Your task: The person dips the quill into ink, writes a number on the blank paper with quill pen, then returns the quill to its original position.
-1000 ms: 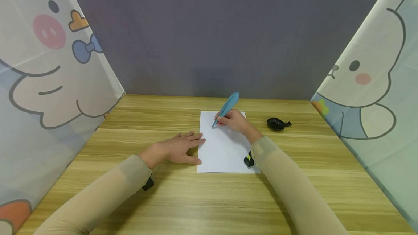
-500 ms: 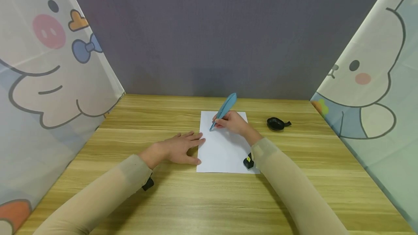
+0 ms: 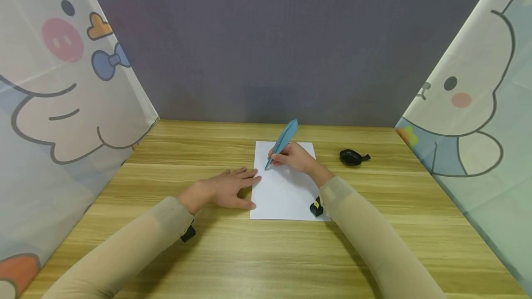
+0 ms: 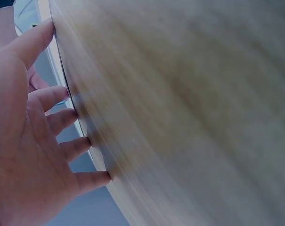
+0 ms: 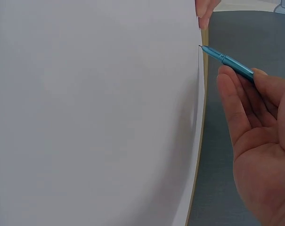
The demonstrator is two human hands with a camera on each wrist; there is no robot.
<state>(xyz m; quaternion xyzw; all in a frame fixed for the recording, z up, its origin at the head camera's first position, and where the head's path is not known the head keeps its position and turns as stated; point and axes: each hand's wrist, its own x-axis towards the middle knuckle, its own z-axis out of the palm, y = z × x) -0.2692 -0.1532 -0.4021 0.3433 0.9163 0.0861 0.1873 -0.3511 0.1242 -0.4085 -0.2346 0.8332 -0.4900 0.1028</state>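
Note:
A blue feather-topped pen (image 3: pixel 286 136) slants up from the white paper (image 3: pixel 287 197), its nib down at the sheet's upper left part. My right hand (image 3: pixel 297 157) pinches its shaft between thumb and fingers. In the right wrist view the slim metallic-blue barrel of the pen (image 5: pixel 234 65) ends in a fine tip right at the paper (image 5: pixel 95 103). My left hand (image 3: pixel 230 189) lies with spread fingers on the paper's left edge, palm down. The left wrist view shows the fingertips of that hand (image 4: pixel 34 136) pressing on the surface.
To the right of the paper, a small black oval dish with a short handle (image 3: pixel 351 157) stands on the wooden table (image 3: pixel 249 257). A grey panel (image 3: pixel 266 50) rises behind the table. Cartoon-printed cloths flank both sides. Small black devices sit under both wrists.
The right hand has drawn the pen a short way down and to the left across the paper. My left hand has stayed in place.

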